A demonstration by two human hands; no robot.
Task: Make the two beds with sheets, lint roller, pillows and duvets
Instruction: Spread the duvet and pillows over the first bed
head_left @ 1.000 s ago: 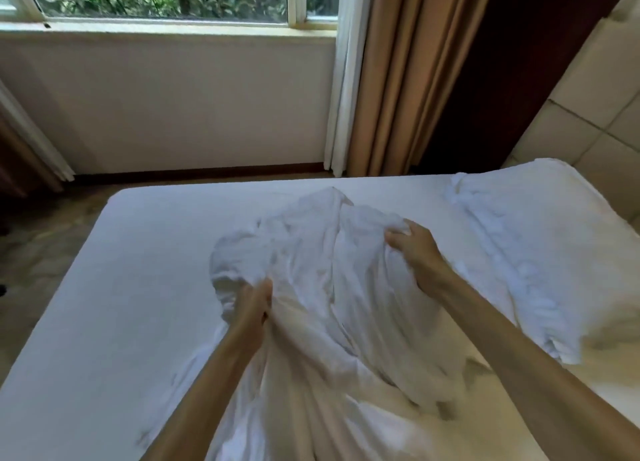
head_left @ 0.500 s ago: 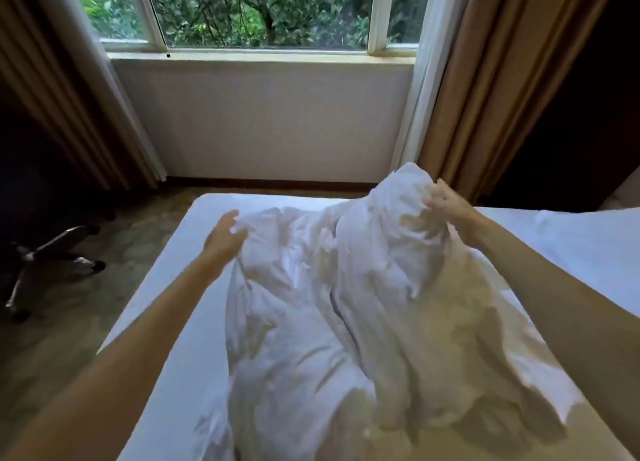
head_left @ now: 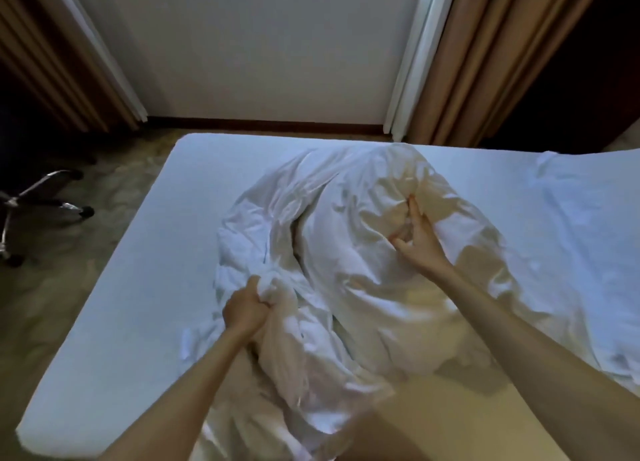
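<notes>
Head view: left hand point(head_left: 244, 310) clutches bunched sheet point(head_left: 349, 273), fingers buried; right hand point(head_left: 419, 244) fingers pinch a fold.

Legible text, labels, brands, numbers, signs: none readable in the head view. The crumpled white sheet point(head_left: 346, 270) shows plain fabric with no legible print or tag.
</notes>
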